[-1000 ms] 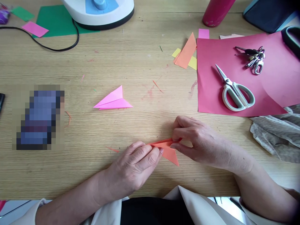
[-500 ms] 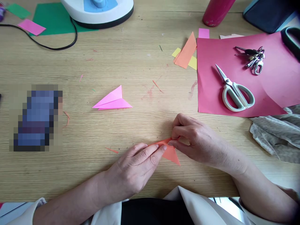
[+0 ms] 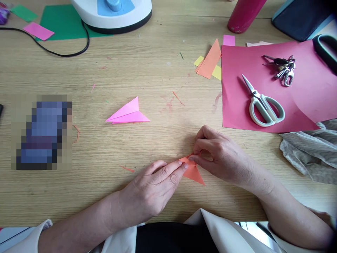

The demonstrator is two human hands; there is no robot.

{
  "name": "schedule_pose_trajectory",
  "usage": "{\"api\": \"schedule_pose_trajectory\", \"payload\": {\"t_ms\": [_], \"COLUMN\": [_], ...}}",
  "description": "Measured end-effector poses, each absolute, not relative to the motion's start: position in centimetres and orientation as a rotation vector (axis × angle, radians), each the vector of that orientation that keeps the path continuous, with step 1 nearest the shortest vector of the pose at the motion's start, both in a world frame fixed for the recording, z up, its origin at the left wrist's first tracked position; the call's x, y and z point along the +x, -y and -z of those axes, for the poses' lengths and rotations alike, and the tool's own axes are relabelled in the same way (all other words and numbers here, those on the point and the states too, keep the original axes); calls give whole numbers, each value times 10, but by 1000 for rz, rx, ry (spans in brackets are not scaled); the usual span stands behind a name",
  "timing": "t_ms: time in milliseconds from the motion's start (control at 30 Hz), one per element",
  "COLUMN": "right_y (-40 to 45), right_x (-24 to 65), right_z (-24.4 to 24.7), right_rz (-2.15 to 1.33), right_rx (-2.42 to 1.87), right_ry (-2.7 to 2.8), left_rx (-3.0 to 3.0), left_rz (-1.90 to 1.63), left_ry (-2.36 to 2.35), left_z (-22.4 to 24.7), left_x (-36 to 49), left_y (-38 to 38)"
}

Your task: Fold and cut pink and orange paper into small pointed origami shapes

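Near the table's front edge lies a folded orange paper (image 3: 193,174), its pointed corner toward me. My left hand (image 3: 155,188) holds it down, with the fingers stretched close together over its left part. The left thumb is mostly hidden. My right hand (image 3: 216,151) pinches the paper's upper edge between thumb and bent fingers. The fingers cover part of the folds. Beyond my left hand sits a pink paper plane (image 3: 129,114), its nose to the left, touched by neither hand.
White-handled scissors (image 3: 263,107) and keys (image 3: 284,66) rest on red paper (image 3: 237,95) at the right. Folded orange paper (image 3: 210,61) lies over a yellow strip. A white appliance (image 3: 113,17) with a black cord stands at the back. A blurred phone-like object (image 3: 44,133) lies left.
My left fingers have drawn back slightly, so more of the orange paper shows. My right hand still pinches its upper edge. The view has shifted a little.
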State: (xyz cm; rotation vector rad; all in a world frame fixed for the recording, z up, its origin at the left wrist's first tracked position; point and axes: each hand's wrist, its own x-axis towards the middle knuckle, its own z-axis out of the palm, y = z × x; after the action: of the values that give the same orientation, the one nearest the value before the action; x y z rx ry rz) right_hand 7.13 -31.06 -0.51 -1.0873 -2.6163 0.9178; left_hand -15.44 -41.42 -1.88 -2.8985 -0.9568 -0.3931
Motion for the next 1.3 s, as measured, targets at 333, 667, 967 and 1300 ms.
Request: {"api": "schedule_pose_trajectory", "payload": {"t_ms": [333,667,967,1300], "right_y": [318,350,353,352], "right_x": [78,97,102,101], "right_z": [5,17,18,18], "right_rz": [-662,-110,-134,-149], "right_rx": [-760,-437,-436,-421], "right_ry": [2696,2847,2881,2833], "left_rx": [-2807,-2657,-2555,-2534], "left_rz": [343,121,72,178], "left_ry": [1013,1198,1407,1523], "left_z": [19,17,21,18], "left_x": [-146,-134,-127,-121], "left_y": [423,442,459,465]}}
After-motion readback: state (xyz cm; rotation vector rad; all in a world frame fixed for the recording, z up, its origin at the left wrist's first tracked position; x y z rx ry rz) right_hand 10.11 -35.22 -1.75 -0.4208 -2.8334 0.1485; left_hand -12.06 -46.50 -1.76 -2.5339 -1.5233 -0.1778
